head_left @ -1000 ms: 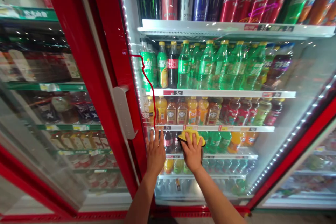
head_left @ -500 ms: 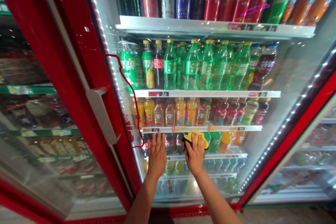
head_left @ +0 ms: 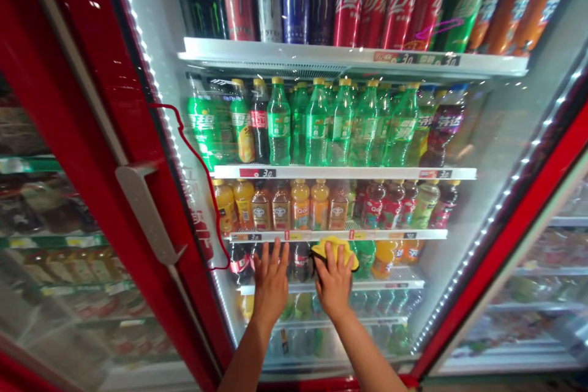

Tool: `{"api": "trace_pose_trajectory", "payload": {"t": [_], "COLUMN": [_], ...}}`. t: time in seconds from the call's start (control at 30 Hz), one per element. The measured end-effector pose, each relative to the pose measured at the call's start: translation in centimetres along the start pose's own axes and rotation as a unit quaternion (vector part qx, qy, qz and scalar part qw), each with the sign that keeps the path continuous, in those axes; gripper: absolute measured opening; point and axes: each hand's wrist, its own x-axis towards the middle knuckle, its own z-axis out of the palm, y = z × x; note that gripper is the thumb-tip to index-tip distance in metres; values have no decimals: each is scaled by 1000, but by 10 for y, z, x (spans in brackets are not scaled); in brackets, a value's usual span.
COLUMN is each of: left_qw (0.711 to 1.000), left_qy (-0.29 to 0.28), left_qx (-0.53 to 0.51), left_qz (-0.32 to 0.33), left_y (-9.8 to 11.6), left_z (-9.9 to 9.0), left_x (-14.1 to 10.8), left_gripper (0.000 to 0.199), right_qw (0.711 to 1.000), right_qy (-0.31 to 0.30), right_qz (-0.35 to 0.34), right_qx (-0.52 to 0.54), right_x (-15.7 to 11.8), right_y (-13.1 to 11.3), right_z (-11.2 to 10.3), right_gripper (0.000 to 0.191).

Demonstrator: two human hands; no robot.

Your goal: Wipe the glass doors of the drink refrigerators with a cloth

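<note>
My right hand [head_left: 333, 288] presses a yellow cloth [head_left: 334, 251] with a dark edge against the glass door [head_left: 487, 128] of a drinks fridge. Its fingers are spread over the cloth, which is bunched under the palm and fingertips. To the left, my left hand [head_left: 271, 285] rests on or very near the same glass, fingers stretched out and nothing in it. Both hands are level with the lower shelves, just below a white shelf edge [head_left: 381, 235] with price tags. Part of the cloth is hidden under the right hand.
Behind the glass stand cans [head_left: 349, 6], green bottles [head_left: 316, 125] and juice bottles [head_left: 301, 205]. A grey door handle [head_left: 147, 214] juts out on the red frame [head_left: 98, 104] at left. Another red frame bar [head_left: 505, 251] runs along the right, with more shelves beyond.
The view has shifted, so the shelves and handle appear farther left and somewhat lower. Against the shelves, both hands sit slightly farther right, the cloth still under the right one.
</note>
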Motion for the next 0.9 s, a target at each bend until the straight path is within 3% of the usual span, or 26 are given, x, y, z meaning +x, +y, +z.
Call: {"api": "trace_pose_trajectory", "payload": {"t": [0.13, 0.23, 0.33, 0.47, 0.57, 0.67, 0.73, 0.8, 0.9], "left_qw": [1000, 1000, 1000, 999, 999, 999, 999, 999, 998], "left_qy": [-1, -2, -12, -20, -28, -29, -29, -33, -46], "left_qx": [8, 0, -12, -27, -35, -39, -35, -30, -28], "left_qz": [11, -4, -9, 10, 24, 18, 11, 15, 27], "left_y": [7, 15, 26, 37, 46, 56, 63, 69, 75], "left_z": [1, 2, 5, 8, 10, 11, 13, 15, 18], "left_x": [6, 9, 6, 3, 6, 10, 10, 8, 2], "left_gripper": [88, 87, 85, 85, 86, 85, 84, 84, 84], "right_qw": [998, 1000, 998, 996, 997, 998, 998, 995, 991], "right_qy": [-19, 5, 15, -40, -65, -50, -24, 5, 13], "right_qz": [-51, -12, 58, 84, 45, 34, 61, 98, 131], "right_qx": [-10, -6, -11, -10, -9, -12, -18, -24, -26], "right_x": [23, 32, 12, -18, -9, 13, 18, 11, -13], "right_y": [13, 45, 60, 47, 47, 73, 96, 110, 105], "right_z": [-9, -22, -25, -20, -26, -41, -50, -51, -43], "right_gripper": [46, 49, 55, 63, 66, 64, 66, 69, 73]}}
